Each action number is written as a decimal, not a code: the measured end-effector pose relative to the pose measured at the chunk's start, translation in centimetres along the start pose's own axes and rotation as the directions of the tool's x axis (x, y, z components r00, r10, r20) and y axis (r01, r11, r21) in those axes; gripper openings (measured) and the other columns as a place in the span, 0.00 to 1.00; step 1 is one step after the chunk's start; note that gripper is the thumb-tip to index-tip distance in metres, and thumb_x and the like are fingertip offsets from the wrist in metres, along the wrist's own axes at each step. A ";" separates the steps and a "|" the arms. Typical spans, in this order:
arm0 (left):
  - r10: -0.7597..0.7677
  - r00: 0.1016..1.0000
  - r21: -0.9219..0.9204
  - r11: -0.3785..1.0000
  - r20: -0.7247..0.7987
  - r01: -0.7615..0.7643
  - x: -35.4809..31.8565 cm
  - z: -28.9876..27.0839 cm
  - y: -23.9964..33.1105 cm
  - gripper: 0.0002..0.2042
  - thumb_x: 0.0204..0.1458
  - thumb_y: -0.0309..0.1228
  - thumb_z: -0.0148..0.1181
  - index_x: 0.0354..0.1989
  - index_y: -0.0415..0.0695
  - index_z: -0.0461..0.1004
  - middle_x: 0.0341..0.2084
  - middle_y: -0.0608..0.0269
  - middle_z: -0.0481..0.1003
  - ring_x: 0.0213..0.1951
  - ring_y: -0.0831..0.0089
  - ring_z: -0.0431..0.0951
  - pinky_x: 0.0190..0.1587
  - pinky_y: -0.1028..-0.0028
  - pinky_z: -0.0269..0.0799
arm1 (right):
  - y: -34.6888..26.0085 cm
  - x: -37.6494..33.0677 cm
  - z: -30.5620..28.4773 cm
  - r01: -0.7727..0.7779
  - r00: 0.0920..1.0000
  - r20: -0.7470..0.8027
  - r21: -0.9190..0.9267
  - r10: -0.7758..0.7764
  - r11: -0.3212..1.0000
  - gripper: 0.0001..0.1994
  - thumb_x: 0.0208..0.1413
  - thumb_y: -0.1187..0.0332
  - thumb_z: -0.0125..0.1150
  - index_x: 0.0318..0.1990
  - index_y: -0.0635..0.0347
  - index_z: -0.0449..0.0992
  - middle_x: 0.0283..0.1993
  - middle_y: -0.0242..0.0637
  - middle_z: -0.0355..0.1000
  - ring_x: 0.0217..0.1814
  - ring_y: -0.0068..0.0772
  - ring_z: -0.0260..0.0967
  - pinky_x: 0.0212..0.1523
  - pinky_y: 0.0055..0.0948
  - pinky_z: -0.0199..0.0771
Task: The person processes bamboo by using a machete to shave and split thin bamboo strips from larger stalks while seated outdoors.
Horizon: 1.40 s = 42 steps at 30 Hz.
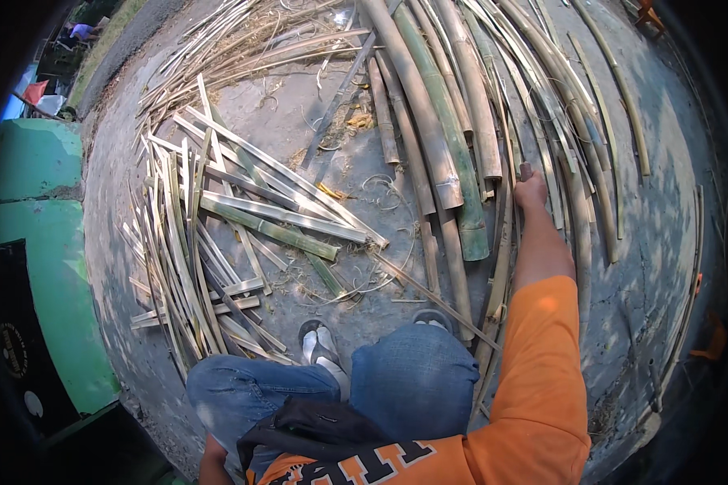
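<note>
Head view: my right grip wraps a stubby brown piece, probably stiff and light, best held mid-length; left grip hidden, can't tell.

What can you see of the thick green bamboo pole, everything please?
The green bamboo pole is long, thick and jointed, mottled green, with a bluntly cut near end. It lies flat among other poles, slanting rightward toward that end. A thick tan pole runs along its left side, seemingly touching; the right hand is off to its right, not on it.
</note>
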<state>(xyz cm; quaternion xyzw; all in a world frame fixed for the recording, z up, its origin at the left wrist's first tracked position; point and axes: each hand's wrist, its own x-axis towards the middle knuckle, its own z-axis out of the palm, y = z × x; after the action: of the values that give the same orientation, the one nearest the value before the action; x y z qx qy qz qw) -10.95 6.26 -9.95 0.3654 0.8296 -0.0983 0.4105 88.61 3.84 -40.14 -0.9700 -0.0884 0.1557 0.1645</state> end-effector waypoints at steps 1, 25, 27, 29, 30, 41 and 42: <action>0.005 1.000 -0.001 1.000 0.004 -0.005 0.0 0.0 0.1 0.25 0.59 0.30 0.67 0.64 0.37 0.72 0.48 0.51 0.81 0.44 0.55 0.85 0.41 0.60 0.82 | -0.1 0.2 -0.4 -0.005 1.000 0.026 -0.038 0.006 0.999 0.17 0.60 0.64 0.62 0.54 0.60 0.75 0.56 0.58 0.79 0.61 0.60 0.76 0.62 0.52 0.74; 0.106 0.994 0.044 0.993 0.025 -0.107 -4.5 2.5 5.4 0.20 0.57 0.29 0.69 0.57 0.35 0.79 0.49 0.50 0.83 0.45 0.61 0.85 0.45 0.62 0.80 | 3.3 2.2 -4.6 0.110 0.984 0.118 0.176 -0.132 0.978 0.30 0.42 0.71 0.78 0.56 0.63 0.76 0.50 0.48 0.81 0.52 0.48 0.80 0.55 0.45 0.77; 0.258 0.965 0.112 0.958 0.049 -0.262 0.5 1.4 -1.4 0.20 0.58 0.30 0.69 0.58 0.36 0.79 0.48 0.51 0.83 0.45 0.62 0.85 0.45 0.63 0.80 | 2.3 1.2 -5.5 0.130 0.975 0.163 0.147 -0.154 0.981 0.29 0.42 0.71 0.78 0.55 0.64 0.76 0.50 0.47 0.81 0.51 0.47 0.80 0.54 0.45 0.77; 0.426 0.896 0.177 0.879 0.121 -0.442 3.2 1.8 -3.2 0.20 0.58 0.30 0.68 0.58 0.38 0.79 0.48 0.51 0.83 0.45 0.64 0.84 0.46 0.63 0.80 | 5.0 -0.5 -7.3 0.131 0.972 0.178 0.138 -0.155 0.982 0.29 0.41 0.72 0.78 0.54 0.64 0.76 0.49 0.46 0.81 0.50 0.46 0.80 0.52 0.45 0.77; 0.377 0.917 0.216 0.892 0.131 -0.397 3.5 2.2 -2.5 0.19 0.59 0.31 0.68 0.57 0.38 0.80 0.48 0.53 0.83 0.45 0.64 0.84 0.46 0.63 0.80 | 7.5 -1.1 -8.4 0.140 0.972 0.168 0.142 -0.164 0.980 0.29 0.41 0.72 0.78 0.54 0.65 0.76 0.48 0.46 0.80 0.49 0.45 0.80 0.51 0.46 0.77; 0.423 0.903 -0.495 0.771 -0.071 -0.400 7.2 -3.7 9.9 0.12 0.70 0.36 0.57 0.55 0.42 0.76 0.37 0.64 0.78 0.32 0.74 0.80 0.33 0.72 0.78 | 14.0 -23.8 -18.5 -0.424 0.739 0.668 0.561 -0.086 0.711 0.18 0.50 0.76 0.76 0.47 0.58 0.74 0.36 0.35 0.75 0.33 0.35 0.74 0.34 0.38 0.76; 0.519 0.849 -0.477 0.723 -0.104 -0.500 7.2 -4.5 12.9 0.12 0.70 0.36 0.57 0.55 0.43 0.76 0.38 0.64 0.78 0.32 0.75 0.80 0.34 0.74 0.78 | 13.9 -24.9 -19.7 -0.425 0.753 0.654 0.568 -0.073 0.705 0.18 0.50 0.76 0.76 0.47 0.58 0.74 0.36 0.35 0.75 0.33 0.35 0.74 0.34 0.38 0.76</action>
<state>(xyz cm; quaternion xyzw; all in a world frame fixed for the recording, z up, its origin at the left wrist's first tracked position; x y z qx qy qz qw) -7.73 21.34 -10.69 0.4615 0.6867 0.2237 0.5152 73.51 -20.37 -20.54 -0.7299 0.0253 0.5098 0.4546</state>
